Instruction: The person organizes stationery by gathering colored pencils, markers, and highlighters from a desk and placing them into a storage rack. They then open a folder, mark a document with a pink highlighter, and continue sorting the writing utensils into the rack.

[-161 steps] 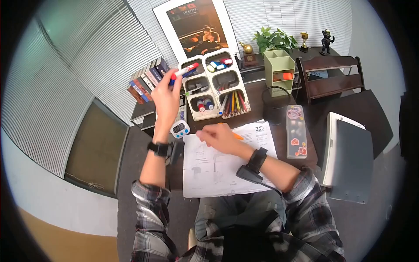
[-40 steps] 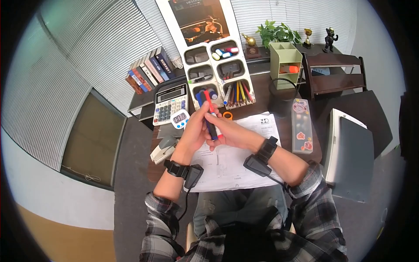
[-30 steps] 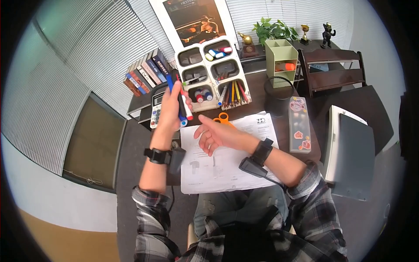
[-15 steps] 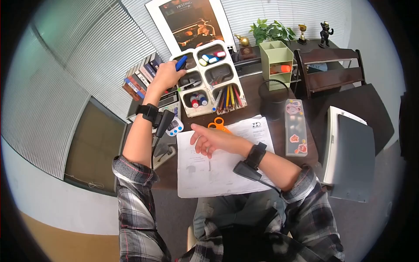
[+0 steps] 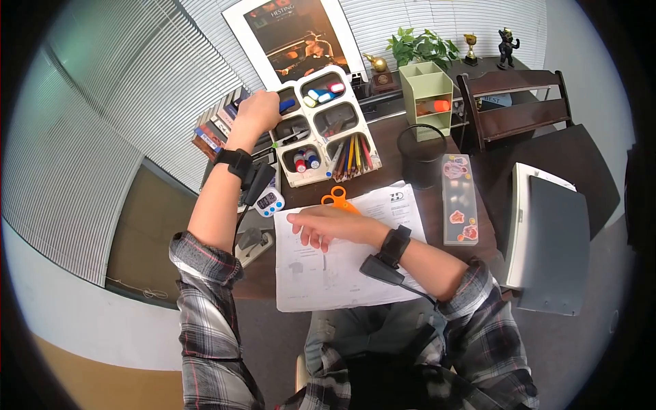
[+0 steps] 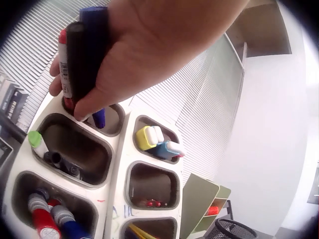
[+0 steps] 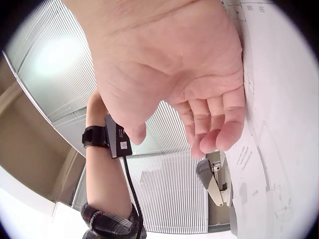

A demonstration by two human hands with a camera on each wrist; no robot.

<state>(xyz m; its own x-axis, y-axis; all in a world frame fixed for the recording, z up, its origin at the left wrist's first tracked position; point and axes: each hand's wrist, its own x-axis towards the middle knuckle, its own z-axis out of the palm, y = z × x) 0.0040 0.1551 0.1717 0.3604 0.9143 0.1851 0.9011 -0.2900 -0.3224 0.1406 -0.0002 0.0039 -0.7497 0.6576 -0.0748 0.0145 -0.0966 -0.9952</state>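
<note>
At the top left compartment of the white organizer [image 5: 306, 126], the left hand [image 5: 257, 113] grips several markers. In the left wrist view that hand [image 6: 149, 45] holds a black marker [image 6: 76, 59], a red-and-white one [image 6: 64, 64] and a blue one [image 6: 94, 35], tips down at the compartment. The right hand [image 5: 335, 225] lies over the printed sheets [image 5: 307, 287], thumb out and fingers relaxed, holding nothing; its palm [image 7: 174, 64] shows in the right wrist view. Lower compartments hold red and blue bottles [image 5: 299, 162] and pencils [image 5: 355, 156].
Orange scissors [image 5: 336, 197] lie at the sheets' top edge. A timer [image 5: 269, 201] and stapler [image 5: 251, 244] are left of them. To the right stand a black mesh cup [image 5: 420, 160], a sticker-covered case [image 5: 460, 205] and a green holder [image 5: 429, 89]; books [image 5: 217, 130] stand at the left.
The left hand took the markers from between both hands up and left to the organizer's top left compartment, where it is now lower over them. The right hand let go and stayed over the sheets.
</note>
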